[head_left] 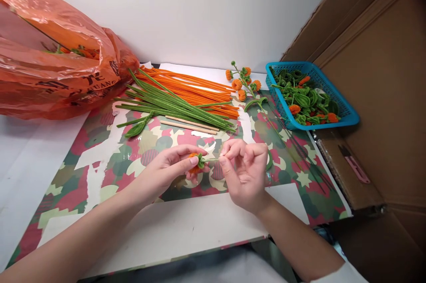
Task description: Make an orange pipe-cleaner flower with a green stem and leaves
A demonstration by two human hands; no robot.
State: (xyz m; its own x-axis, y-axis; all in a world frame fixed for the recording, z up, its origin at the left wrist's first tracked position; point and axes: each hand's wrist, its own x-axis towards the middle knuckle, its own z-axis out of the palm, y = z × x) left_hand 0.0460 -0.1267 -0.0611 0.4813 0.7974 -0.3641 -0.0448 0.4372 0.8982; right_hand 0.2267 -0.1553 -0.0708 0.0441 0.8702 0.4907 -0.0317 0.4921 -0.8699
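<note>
Between the fingers of my left hand (176,163) is a small orange pipe-cleaner flower (199,162) with a green base, its stem pointing right. My right hand (244,167) pinches the far end of that thin pale-green stem (211,159) between thumb and forefinger. Both hands are above the patterned table covering. Just behind them lie two thin wooden sticks (189,127) and a pile of green pipe cleaners (179,103). Orange pipe cleaners (196,85) are spread under and behind the green ones. A green pipe-cleaner leaf (136,128) lies left of the sticks.
A finished orange flower spray (246,83) lies at the back right, beside a blue basket (349,119) of green and orange pieces. An orange plastic bag (66,74) stands at left. A pink-handled cutter (357,170) rests on cardboard at right, near a cardboard wall (376,52).
</note>
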